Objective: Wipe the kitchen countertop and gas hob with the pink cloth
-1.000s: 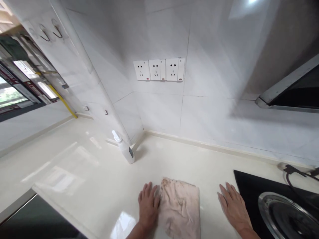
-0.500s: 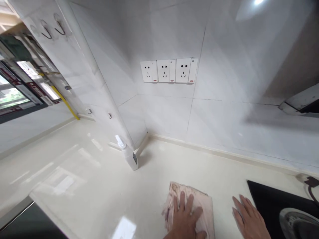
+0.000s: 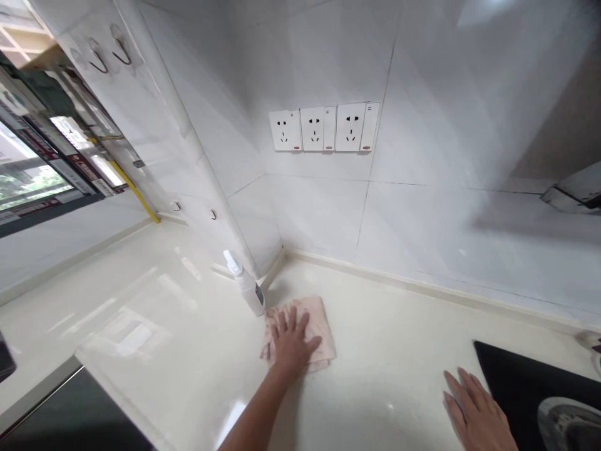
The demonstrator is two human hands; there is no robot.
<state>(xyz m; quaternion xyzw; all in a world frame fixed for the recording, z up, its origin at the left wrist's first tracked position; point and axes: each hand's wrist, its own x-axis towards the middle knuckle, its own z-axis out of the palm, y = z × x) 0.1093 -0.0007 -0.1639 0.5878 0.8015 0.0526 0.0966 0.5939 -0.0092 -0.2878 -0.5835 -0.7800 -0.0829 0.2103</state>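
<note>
My left hand (image 3: 292, 344) lies with fingers spread on a folded pink cleaning cloth (image 3: 322, 326), pressing it flat against the pale glossy countertop (image 3: 389, 351). Some brownish marks show on the cloth's far left part. Just beyond the cloth's left corner stands a white spray bottle (image 3: 248, 289) with a dark label, close to the wall corner. My right hand (image 3: 481, 410) rests on the counter with its fingers extended and holds nothing. It is beside the left edge of a black gas cooktop (image 3: 516, 379).
Three white sockets (image 3: 323, 128) sit on the tiled wall behind. A yellow pipe (image 3: 136, 191) comes down beside the window at left. A dark panel with a metal rim (image 3: 70, 413) is set at the lower left. A raised lip (image 3: 399, 282) runs along the counter's back.
My left hand has slid the cloth forward and to the left, up near the spray bottle. My right hand has stayed about where it was. The view has shifted slightly.
</note>
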